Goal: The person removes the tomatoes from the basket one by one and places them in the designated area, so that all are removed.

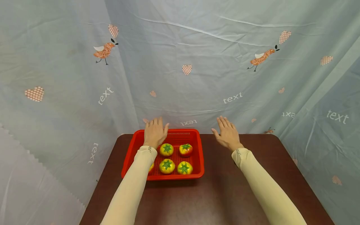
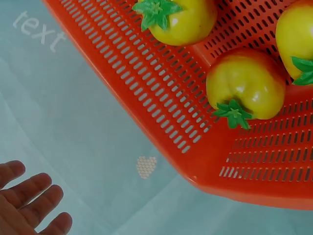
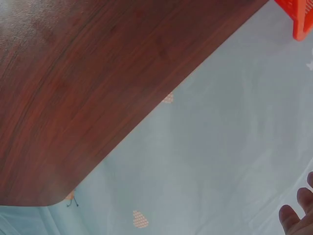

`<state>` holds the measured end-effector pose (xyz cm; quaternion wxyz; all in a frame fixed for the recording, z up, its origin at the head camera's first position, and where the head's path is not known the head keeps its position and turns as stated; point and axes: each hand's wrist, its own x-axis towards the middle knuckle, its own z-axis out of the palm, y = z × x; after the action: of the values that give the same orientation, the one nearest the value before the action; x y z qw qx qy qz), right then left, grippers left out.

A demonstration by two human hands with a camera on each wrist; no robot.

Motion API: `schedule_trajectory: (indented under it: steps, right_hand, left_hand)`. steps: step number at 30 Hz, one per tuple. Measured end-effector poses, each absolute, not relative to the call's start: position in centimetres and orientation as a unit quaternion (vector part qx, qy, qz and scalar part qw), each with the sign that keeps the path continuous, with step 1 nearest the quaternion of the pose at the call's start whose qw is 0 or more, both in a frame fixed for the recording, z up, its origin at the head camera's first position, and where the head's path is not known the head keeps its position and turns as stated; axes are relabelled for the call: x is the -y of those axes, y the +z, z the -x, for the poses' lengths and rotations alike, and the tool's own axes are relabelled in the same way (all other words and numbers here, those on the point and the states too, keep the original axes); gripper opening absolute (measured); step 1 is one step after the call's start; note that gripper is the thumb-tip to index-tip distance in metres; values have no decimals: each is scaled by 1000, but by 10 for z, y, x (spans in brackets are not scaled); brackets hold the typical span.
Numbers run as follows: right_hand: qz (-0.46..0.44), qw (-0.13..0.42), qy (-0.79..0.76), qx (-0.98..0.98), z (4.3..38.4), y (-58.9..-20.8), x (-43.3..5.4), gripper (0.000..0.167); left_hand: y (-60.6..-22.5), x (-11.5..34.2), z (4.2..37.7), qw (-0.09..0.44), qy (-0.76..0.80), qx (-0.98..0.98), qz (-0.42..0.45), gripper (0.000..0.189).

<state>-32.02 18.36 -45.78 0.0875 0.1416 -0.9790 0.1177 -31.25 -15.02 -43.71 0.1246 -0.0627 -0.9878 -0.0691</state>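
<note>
My left hand (image 1: 155, 132) hovers over the back left of a red plastic basket (image 1: 201, 156), fingers straight and holding nothing. Inside the basket sit several yellow-red tomato-like fruits with green star-shaped leaves, among them one fruit (image 1: 185, 150) at the back right and another fruit (image 1: 167, 166) in front. My left forearm partly covers one more fruit (image 1: 151, 167). In the left wrist view, a fruit (image 2: 246, 84) lies in the basket's corner. Right of the basket, my right hand (image 1: 227, 133) is held above the table's back edge, its fingers straight and nothing in them.
The dark brown wooden table (image 1: 219, 197) has rounded back corners. A pale blue-grey curtain (image 1: 174, 47) printed with birds, hearts and text hangs close behind the table and along both sides.
</note>
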Motion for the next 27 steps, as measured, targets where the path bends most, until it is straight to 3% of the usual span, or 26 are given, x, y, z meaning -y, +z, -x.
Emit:
schedule_trajectory:
  steps: [13, 27]
  right_hand:
    - [-192, 114, 124, 967, 322, -450, -161, 69]
    - [-349, 65, 98, 930, 298, -469, -127, 68]
  left_hand:
    - [-430, 205, 307, 76, -204, 976, -31, 65]
    - [-452, 254, 284, 0, -209, 968, -135, 73]
